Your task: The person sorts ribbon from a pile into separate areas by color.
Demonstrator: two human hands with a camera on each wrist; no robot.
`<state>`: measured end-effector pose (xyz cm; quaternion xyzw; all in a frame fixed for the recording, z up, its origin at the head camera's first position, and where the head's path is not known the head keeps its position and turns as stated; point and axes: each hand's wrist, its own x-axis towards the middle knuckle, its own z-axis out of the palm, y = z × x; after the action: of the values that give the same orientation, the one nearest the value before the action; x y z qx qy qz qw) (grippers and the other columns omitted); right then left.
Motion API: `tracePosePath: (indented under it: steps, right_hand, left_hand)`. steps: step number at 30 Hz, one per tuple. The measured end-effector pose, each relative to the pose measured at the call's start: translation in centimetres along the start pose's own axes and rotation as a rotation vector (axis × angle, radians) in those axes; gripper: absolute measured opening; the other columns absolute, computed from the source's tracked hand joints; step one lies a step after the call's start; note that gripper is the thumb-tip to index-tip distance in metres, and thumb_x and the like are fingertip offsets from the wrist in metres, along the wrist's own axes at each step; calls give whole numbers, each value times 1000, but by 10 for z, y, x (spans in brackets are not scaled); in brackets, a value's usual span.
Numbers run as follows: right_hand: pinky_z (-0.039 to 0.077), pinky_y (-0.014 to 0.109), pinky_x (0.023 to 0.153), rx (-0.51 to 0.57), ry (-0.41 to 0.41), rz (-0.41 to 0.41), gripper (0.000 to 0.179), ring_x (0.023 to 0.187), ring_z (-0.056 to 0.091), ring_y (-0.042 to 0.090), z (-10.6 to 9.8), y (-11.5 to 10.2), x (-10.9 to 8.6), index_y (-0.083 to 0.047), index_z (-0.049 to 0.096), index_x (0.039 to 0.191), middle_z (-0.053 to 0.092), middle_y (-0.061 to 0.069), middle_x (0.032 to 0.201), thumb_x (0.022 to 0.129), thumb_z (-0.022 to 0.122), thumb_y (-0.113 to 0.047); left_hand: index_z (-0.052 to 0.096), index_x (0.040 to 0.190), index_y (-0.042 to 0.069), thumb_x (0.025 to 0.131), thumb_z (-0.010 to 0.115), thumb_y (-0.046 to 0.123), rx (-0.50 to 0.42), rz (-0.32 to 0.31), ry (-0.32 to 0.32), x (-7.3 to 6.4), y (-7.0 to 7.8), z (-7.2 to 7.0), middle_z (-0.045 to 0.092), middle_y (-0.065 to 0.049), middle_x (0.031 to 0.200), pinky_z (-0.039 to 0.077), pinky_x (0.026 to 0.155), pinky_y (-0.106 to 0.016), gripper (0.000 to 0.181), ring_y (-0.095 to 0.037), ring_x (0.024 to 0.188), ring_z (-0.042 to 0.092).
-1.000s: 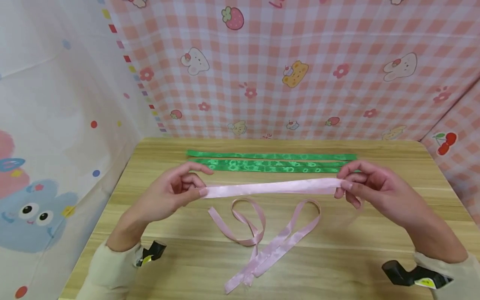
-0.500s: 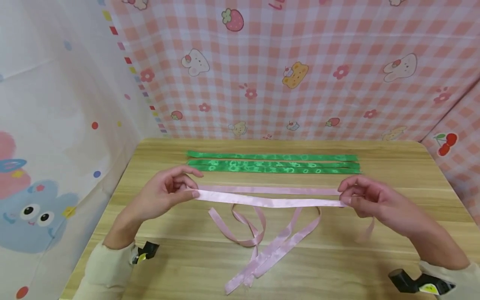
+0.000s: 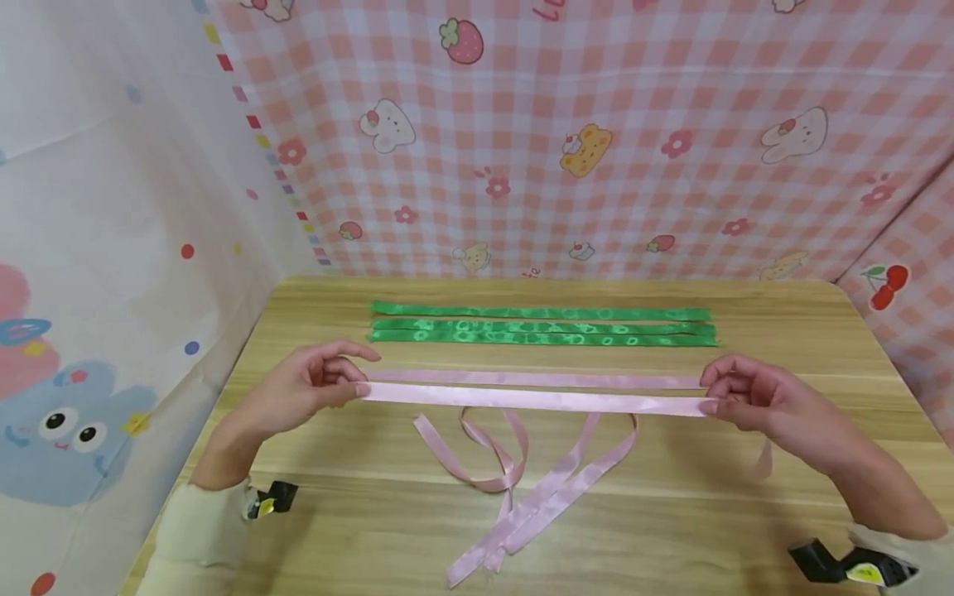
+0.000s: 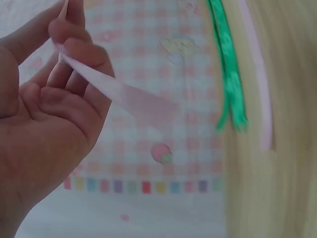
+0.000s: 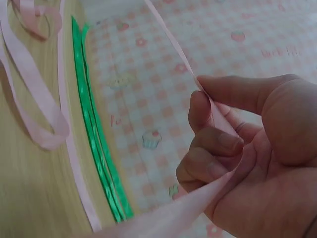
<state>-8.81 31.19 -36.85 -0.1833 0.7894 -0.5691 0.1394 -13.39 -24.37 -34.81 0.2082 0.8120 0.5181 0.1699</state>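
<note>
My left hand [image 3: 316, 382] pinches a pale pink satin ribbon [image 3: 537, 398] between thumb and index finger. A short tail of it sticks out past the palm in the left wrist view. At the other side my right hand [image 3: 771, 406] pinches the same ribbon, whose loose end hangs below that hand. Between the hands the ribbon runs straight and nearly level. Just beyond it a second pink ribbon [image 3: 537, 379] lies flat on the table, its ends partly hidden by the fingers in the head view. Several green ribbons [image 3: 544, 327] lie side by side farther back.
Nearer me, more pink ribbon [image 3: 551, 505] lies in loose loops and crossed strips on the wooden table [image 3: 358, 530]. A pink checked cloth [image 3: 522, 108] hangs behind the table, and a white printed cloth [image 3: 134, 207] hangs at the left.
My hands have moved apart and slightly toward me, so a longer stretch of ribbon shows between them. It sagged slightly half a second ago and is straighter now. The flat pink ribbon has come into view.
</note>
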Motion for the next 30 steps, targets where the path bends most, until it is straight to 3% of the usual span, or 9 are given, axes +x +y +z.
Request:
tracePosePath:
  steps: [5,12,19,21,26,30]
  right_hand:
    - [47,29,61,-4,1,45,16,74,58,11,-8,10,-9,-4,55,109,62,-1,84,96,58,4]
    - [47,32,63,-24,9,59,14,73,57,12,-20,22,-19,-3,54,108,61,-3,84,96,58,4]
    - [34,38,54,14,22,72,16,68,49,17,-34,45,-27,-6,55,108,60,-4,83,98,52,6]
    - [29,39,54,48,13,68,17,65,43,21,-38,52,-28,-5,55,108,56,-2,78,99,49,8]
    - [29,40,54,27,44,111,10,63,39,26,-44,66,-30,-2,53,107,48,2,72,100,51,5]
    - [38,36,56,-22,99,174,8,65,48,22,-48,77,-29,-4,54,106,56,0,75,99,55,0]
  left_hand:
    - [56,131,1,94,63,-1,-64,-71,-32,-7,-20,-12,73,-5,94,58,72,-29,38,-15,80,69]
    - [58,127,7,94,66,5,-76,-112,29,-13,-36,-19,75,-2,93,58,74,-32,33,-17,80,70]
    - [59,125,9,97,59,1,-164,-117,12,-19,-56,-26,75,-1,94,58,79,-33,30,-16,84,71]
    - [58,125,10,97,61,4,-175,-149,21,-20,-64,-27,75,-1,93,58,79,-35,29,-20,84,71]
    - [51,129,-6,94,67,9,-163,-227,81,-16,-82,-26,75,-3,89,59,80,-38,41,-29,85,72]
    - [44,131,-14,95,64,3,-204,-222,76,-14,-92,-27,75,-4,91,59,82,-35,45,-25,87,72]
